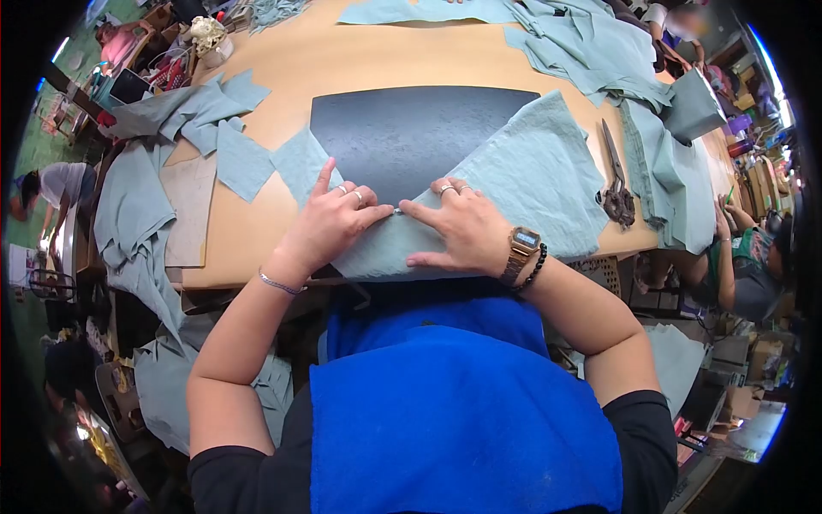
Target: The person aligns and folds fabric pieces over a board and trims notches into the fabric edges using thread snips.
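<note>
A pale blue-green cloth point(531, 184) lies over a dark rectangular board point(411, 124); its edges slope down to a low point between my hands. My left hand point(332, 214) is at that point, index finger stretched along the cloth edge, little finger raised, other fingers curled. Its thumb is hidden, and it seems to pinch the edge. My right hand point(467, 230) rests on the cloth, thumb and index finger spread apart, index tip close to the left one. Something tiny and shiny shows between the index tips; I cannot make out what.
Dark scissors point(615, 180) lie right of the cloth. Cloth pieces point(591, 51) are heaped at the back right, with more scraps point(197, 120) at left. A flat pale board point(190, 210) lies on the wooden table point(295, 56). Other people sit or bend around both sides.
</note>
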The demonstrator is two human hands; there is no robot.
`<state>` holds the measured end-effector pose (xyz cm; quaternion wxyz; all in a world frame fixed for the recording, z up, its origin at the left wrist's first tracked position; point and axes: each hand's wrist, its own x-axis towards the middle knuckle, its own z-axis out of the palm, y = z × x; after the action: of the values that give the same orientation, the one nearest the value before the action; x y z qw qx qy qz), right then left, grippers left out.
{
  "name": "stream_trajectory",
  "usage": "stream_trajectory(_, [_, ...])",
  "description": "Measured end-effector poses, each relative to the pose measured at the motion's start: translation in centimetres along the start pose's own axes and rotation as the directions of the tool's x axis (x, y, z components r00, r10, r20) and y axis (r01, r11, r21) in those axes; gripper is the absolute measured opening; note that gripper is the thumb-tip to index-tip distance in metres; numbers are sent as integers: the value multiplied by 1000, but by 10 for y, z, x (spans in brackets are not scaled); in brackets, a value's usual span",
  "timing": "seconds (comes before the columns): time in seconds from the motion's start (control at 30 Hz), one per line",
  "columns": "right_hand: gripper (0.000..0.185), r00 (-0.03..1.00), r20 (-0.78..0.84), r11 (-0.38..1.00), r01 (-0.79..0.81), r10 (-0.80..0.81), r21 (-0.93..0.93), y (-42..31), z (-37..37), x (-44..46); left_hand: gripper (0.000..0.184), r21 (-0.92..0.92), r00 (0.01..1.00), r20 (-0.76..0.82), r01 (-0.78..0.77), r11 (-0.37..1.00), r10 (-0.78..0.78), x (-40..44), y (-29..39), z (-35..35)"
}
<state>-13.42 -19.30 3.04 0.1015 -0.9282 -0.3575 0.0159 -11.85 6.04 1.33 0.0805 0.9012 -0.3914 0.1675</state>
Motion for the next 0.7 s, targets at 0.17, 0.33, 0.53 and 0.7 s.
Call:
stream_trajectory(0.17, [75,1000,-7,998,-11,12,66,1,-1,-2,23,-18,1000,-8,14,1000,-15,-2,-1,2])
stream_trajectory(0.33, [72,1000,-26,1000,16,-15,4,-1,0,-2,23,-19,1000,-12,0,1000,0,-2,-2,1])
stream_trajectory(0.53, [72,999,-25,1000,20,-20,-11,-3,-3,-2,21,-31,1000,-3,2,1000,-2,-2,-3,2])
stream_trajectory(0.7, [75,999,39,1000,-13,13,5,-4,0,0,19,-36,1000,-5,-9,999,9,-3,-11,1])
